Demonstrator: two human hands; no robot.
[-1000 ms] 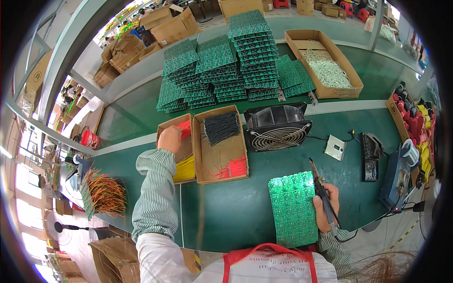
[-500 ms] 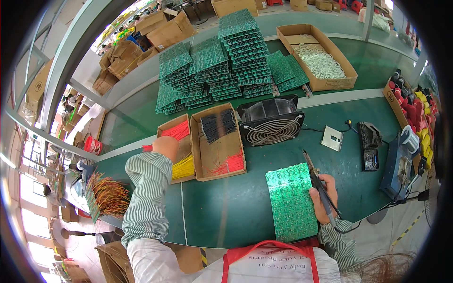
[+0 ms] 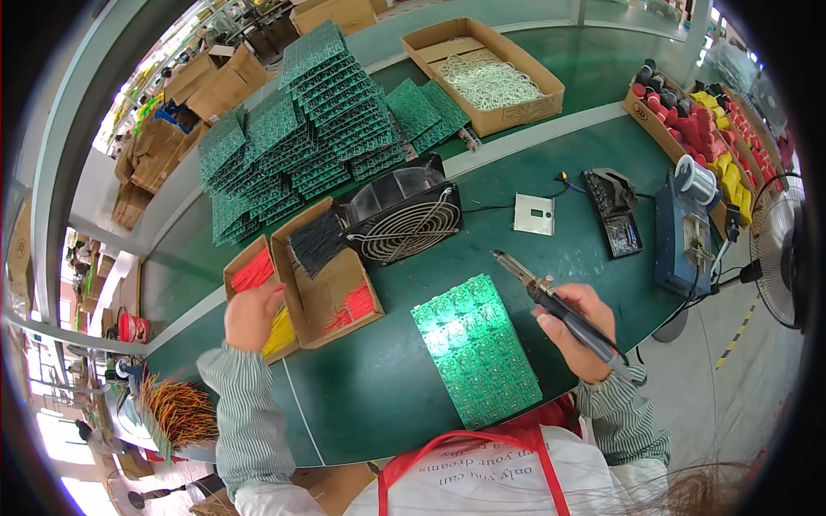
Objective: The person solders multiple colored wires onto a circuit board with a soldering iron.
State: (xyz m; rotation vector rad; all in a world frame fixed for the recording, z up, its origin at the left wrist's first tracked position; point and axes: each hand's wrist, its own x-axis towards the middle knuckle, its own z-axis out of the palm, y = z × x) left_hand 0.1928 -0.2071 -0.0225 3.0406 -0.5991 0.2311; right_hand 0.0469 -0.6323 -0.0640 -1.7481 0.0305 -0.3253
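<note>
Left hand (image 3: 251, 315) fingers on red wires (image 3: 255, 272) in brown carton (image 3: 297, 340); right hand (image 3: 575, 331) gripping soldering iron (image 3: 551, 299).

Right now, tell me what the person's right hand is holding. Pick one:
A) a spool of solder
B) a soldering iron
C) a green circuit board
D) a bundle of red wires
B: the right hand is closed around the dark handle of a soldering iron, its tip raised beside the green circuit board, which lies flat on the table; the left hand is over at the box of red and yellow wires.
</note>
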